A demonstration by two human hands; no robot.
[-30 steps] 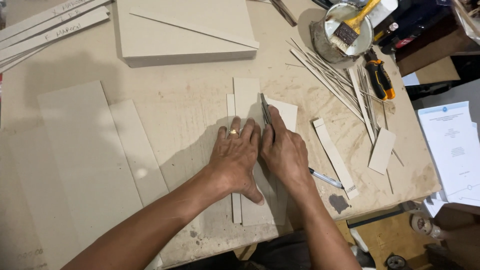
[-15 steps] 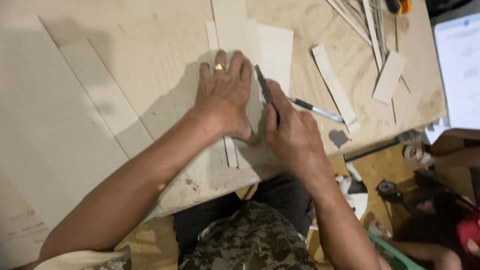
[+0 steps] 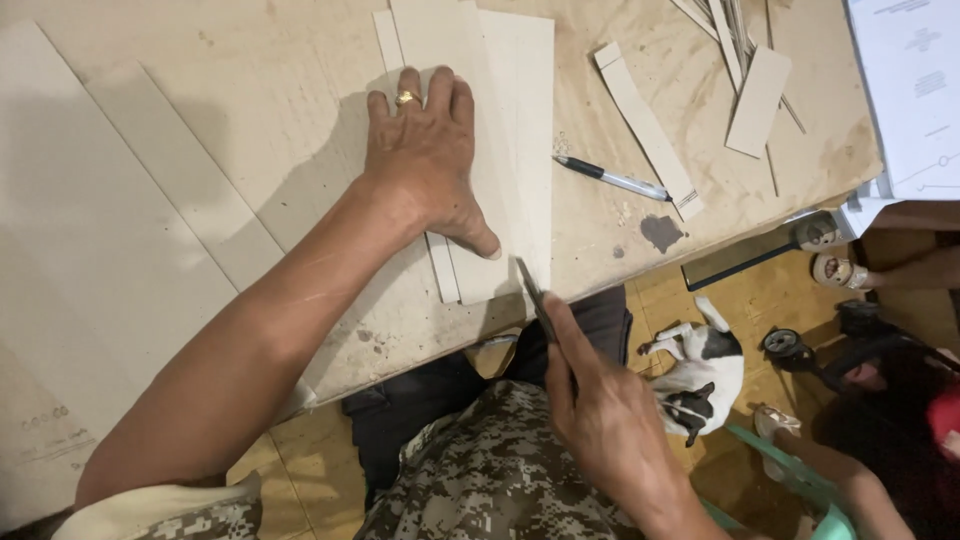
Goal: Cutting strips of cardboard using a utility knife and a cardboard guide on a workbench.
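Right hand [image 3: 600, 420] hides the knife [image 3: 535, 295] handle.

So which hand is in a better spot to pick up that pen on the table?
Probably the right hand. It is on the pen's side, though it grips a cutting knife. The left hand lies flat on the pale board strips, pinning them down.

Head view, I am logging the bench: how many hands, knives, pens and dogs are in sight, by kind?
Person's bare hands: 2, left hand flat on the pale flat board strip, right hand gripping the slim dark-bladed knife
Slim dark-bladed knife: 1
Black and silver pen: 1
White and black dog on the floor: 1
Total: 5
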